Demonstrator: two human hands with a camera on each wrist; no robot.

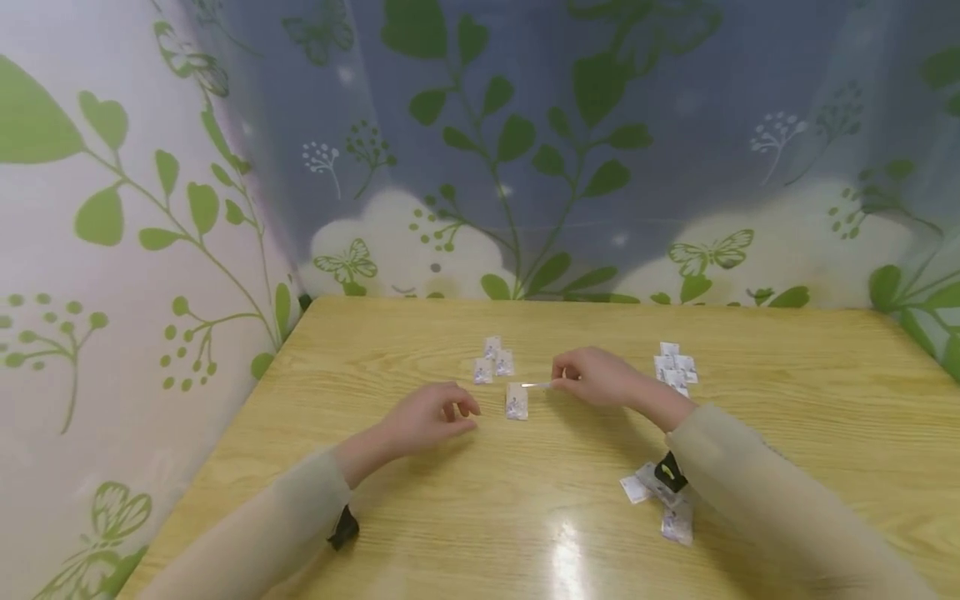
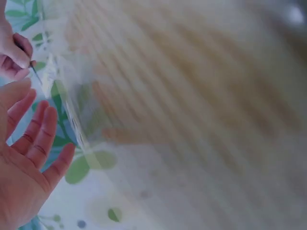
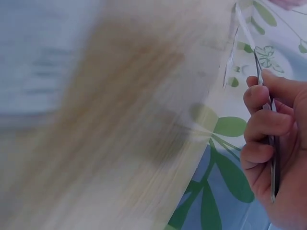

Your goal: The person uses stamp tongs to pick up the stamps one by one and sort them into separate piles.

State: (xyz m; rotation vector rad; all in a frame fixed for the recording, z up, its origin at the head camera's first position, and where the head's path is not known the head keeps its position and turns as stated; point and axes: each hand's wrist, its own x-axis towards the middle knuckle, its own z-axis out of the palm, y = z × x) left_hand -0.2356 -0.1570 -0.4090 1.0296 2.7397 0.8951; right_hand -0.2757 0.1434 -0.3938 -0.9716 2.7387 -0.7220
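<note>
My right hand grips a pair of slim metal tweezers, its fingers curled round the shaft. In the head view their thin tip points left, over the top edge of a small printed packet on the table. A whitish, clear strip shows by the tip in the right wrist view; whether the tip pinches it, I cannot tell. My left hand hovers just left of that packet, holding nothing. Its fingers are spread and loosely bent in the left wrist view.
On the wooden table, a few similar packets lie behind the middle one. Another cluster of packets sits at the back right. More packets lie partly under my right sleeve. Leaf-patterned curtains border the table.
</note>
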